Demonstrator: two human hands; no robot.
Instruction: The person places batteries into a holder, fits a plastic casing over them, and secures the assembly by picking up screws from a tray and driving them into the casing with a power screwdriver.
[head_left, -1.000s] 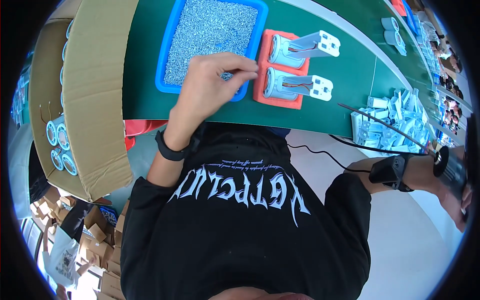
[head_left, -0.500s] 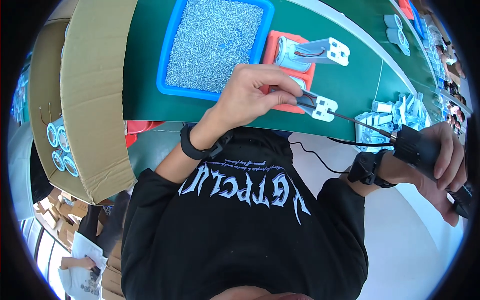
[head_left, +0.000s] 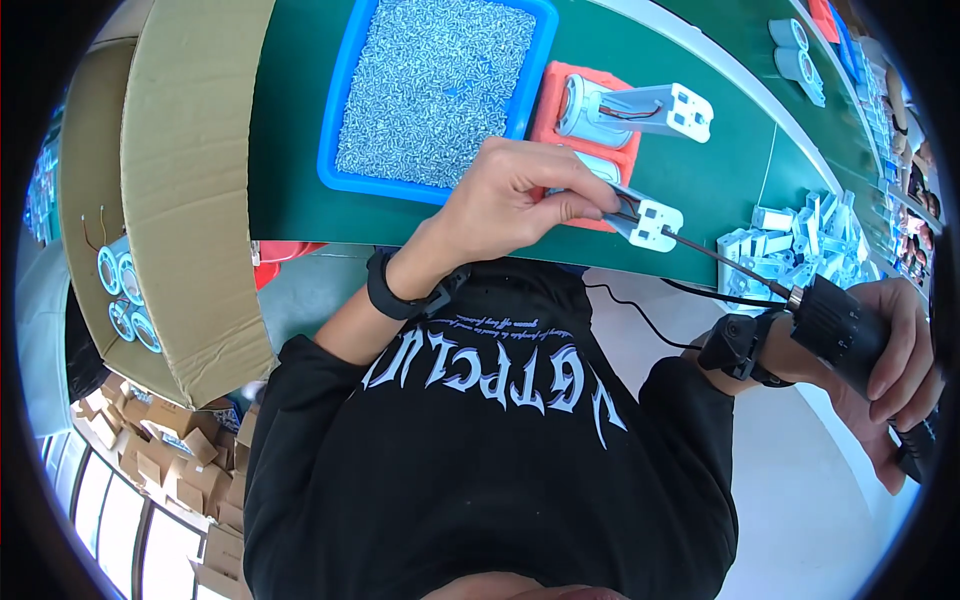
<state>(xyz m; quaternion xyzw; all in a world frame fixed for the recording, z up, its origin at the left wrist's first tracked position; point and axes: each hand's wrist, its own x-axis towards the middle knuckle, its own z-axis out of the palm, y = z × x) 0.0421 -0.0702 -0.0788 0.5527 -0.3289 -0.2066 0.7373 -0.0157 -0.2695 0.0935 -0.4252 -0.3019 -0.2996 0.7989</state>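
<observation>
My left hand (head_left: 520, 195) is closed, thumb and fingers pinching a white plastic handle-like housing (head_left: 652, 224) with thin wires inside. The round part beneath it sits in a red fixture block (head_left: 627, 160), partly hidden by my hand. In my right hand (head_left: 895, 350) is a black electric screwdriver (head_left: 842, 325), fingers wrapped around its body. Its long bit reaches left to the end face of the housing; whether a screw is at the tip cannot be seen. Another white housing (head_left: 688, 112), with red and dark wires showing, lies in the fixture's far slot.
A blue tray (head_left: 328, 170) of small silver screws stands beyond my left hand. White plastic parts (head_left: 775, 240) are heaped to the right. At left, a cardboard box (head_left: 195, 200) holds round white parts with wires. A black cable (head_left: 640, 322) hangs by the table edge.
The view has shifted slightly. My right hand sits a little lower, with the bit still at the housing's end. At lower left, a person seen earlier is out of sight.
</observation>
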